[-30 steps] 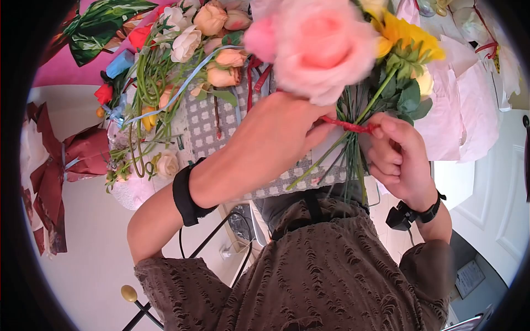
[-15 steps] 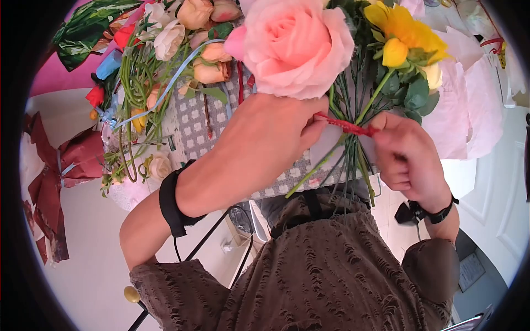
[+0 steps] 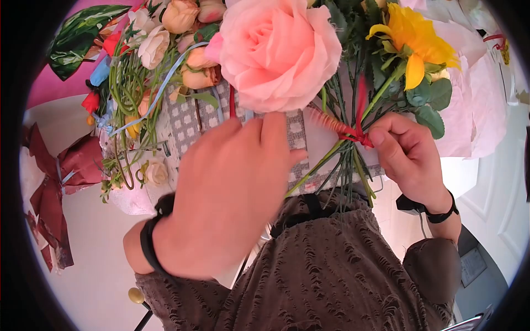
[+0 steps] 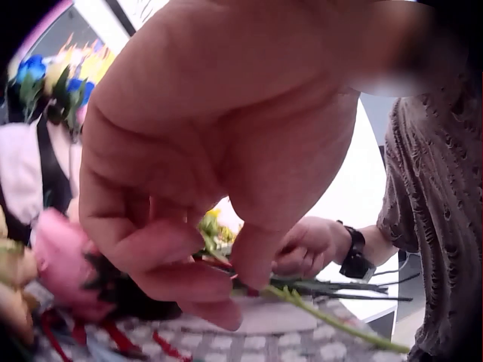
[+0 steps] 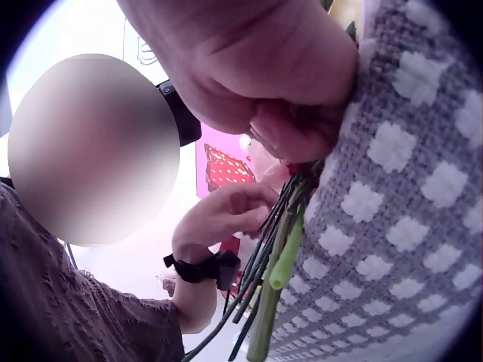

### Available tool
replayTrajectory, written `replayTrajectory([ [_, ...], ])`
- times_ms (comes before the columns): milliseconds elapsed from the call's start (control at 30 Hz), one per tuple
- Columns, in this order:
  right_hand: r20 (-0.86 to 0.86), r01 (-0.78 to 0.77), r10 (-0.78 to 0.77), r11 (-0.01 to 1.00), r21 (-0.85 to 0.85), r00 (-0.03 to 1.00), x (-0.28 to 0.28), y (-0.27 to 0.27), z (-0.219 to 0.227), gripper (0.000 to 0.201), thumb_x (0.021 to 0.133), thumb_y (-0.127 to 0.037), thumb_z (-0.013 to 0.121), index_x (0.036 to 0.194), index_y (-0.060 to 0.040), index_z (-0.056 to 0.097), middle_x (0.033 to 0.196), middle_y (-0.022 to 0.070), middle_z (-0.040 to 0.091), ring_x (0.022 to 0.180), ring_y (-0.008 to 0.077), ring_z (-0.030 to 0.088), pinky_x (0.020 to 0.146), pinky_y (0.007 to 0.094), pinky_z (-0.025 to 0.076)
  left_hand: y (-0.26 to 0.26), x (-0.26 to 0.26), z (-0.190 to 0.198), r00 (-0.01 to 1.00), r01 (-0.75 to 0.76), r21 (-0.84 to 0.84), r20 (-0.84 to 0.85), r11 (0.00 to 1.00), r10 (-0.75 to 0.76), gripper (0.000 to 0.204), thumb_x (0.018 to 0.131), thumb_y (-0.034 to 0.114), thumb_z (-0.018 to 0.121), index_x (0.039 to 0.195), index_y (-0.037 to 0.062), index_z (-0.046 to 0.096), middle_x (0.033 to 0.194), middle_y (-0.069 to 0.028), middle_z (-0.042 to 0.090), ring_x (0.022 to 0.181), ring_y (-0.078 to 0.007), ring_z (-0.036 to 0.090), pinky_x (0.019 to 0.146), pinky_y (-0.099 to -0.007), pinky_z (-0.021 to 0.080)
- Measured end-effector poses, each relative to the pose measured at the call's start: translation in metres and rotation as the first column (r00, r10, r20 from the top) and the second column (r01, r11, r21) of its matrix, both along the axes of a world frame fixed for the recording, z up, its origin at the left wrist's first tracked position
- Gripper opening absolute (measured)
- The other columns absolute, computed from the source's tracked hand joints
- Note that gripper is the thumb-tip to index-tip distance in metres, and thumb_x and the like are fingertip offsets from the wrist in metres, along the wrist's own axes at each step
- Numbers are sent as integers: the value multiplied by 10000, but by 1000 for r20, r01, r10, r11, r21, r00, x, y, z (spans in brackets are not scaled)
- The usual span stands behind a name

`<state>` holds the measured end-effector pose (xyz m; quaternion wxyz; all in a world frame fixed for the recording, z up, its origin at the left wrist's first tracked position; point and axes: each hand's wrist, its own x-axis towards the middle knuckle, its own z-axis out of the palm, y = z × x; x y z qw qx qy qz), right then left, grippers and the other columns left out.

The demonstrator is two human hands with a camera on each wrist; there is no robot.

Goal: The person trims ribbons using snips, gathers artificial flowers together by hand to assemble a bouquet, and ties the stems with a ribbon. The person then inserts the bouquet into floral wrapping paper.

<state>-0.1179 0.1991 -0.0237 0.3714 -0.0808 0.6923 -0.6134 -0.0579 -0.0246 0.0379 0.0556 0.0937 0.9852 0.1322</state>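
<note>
A bouquet with a large pink rose (image 3: 281,55) and a yellow sunflower (image 3: 414,44) lies on the table, its green stems (image 3: 345,165) pointing toward the person. Red ribbon (image 3: 348,132) wraps the stems where they cross. My right hand (image 3: 408,154) pinches the ribbon at the knot between thumb and forefinger, its other fingers curled in. Blurred, my left hand (image 3: 226,198) hovers just left of the stems below the rose, fingers loosely bent and holding nothing visible. In the left wrist view, the left hand (image 4: 204,136) overlaps a light green stem (image 4: 332,320).
A grey cloth with white squares (image 3: 179,124) covers the table. More artificial flowers, among them peach roses (image 3: 201,77), lie at left. Pale pink wrapping paper (image 3: 469,110) spreads at right. A dark red wrapped bundle (image 3: 83,160) stands far left.
My left hand has let go of the red ribbon and moved down and left; the freed ribbon end is blurred. My right hand keeps its pinch. The rose appears farther left in view.
</note>
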Motion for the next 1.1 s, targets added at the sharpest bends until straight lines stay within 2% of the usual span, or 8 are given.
replayTrajectory([
  [100, -39, -2, 2, 1000, 11, 999, 2, -2, 0, 156, 954, -148, 530, 897, -7, 566, 680, -57, 468, 600, 19, 406, 528, 191, 334, 17, 7, 18, 996, -54, -79, 62, 995, 59, 216, 725, 150, 730, 868, 32, 619, 726, -85, 590, 651, -267, 567, 565, -345, 449],
  [167, -43, -6, 7, 1000, 16, 999, 1, -3, 1, 164, 958, -156, 529, 900, -8, 567, 682, -55, 470, 606, 23, 410, 533, 193, 340, 20, 4, 7, 962, 177, 92, -229, 980, -152, 271, 659, 109, 748, 895, 42, 633, 815, -56, 598, 716, -247, 563, 592, -319, 457],
  [300, -50, -12, 10, 999, -31, 999, 3, -2, -1, 166, 968, -165, 518, 925, -12, 568, 685, -45, 479, 607, 31, 417, 541, 201, 356, 19, -20, -38, 882, 341, 164, -397, 926, -255, 294, 625, 98, 748, 901, 62, 652, 857, -33, 596, 757, -239, 547, 624, -303, 461],
  [367, -71, 3, -5, 1000, -29, 997, 4, -2, -3, 165, 971, -165, 513, 934, -14, 568, 688, -42, 483, 608, 33, 420, 544, 202, 360, 15, -26, -43, 895, 391, 274, -337, 879, -293, 256, 624, 97, 735, 867, 76, 657, 859, -24, 600, 791, -226, 543, 638, -305, 462],
  [567, -313, -66, 80, 996, 54, 946, 1, -1, -7, 124, 952, -123, 525, 914, -9, 554, 582, 4, 479, 521, 73, 433, 490, 236, 362, 11, -36, -48, 902, 405, 256, -272, 878, -336, 162, 669, 96, 697, 815, 70, 632, 818, -26, 572, 768, -226, 533, 657, -319, 453],
  [867, -520, -107, 230, 961, 255, 823, -3, -7, -2, 91, 793, -48, 609, 796, -22, 522, 544, 95, 521, 449, 217, 527, 452, 314, 405, 13, -35, -58, 896, 437, 315, -228, 842, -380, 177, 688, 43, 664, 829, 48, 557, 843, -33, 538, 775, -233, 518, 669, -328, 455],
  [933, -639, -137, 262, 961, 239, 724, -4, -7, -6, 94, 757, -31, 608, 766, -23, 514, 549, 91, 510, 452, 211, 530, 463, 314, 419, 14, -36, -54, 906, 422, 324, -193, 847, -378, 177, 689, 43, 661, 828, 48, 551, 846, -33, 536, 781, -233, 516, 670, -327, 457],
  [1100, -504, -251, 328, 943, 217, 799, -11, -4, 0, 98, 762, -45, 617, 770, -29, 520, 576, 90, 527, 469, 222, 552, 460, 325, 428, 13, -36, -54, 911, 413, 327, -141, 850, -388, 163, 701, 42, 651, 822, 52, 543, 857, -34, 535, 791, -236, 515, 672, -327, 460],
])
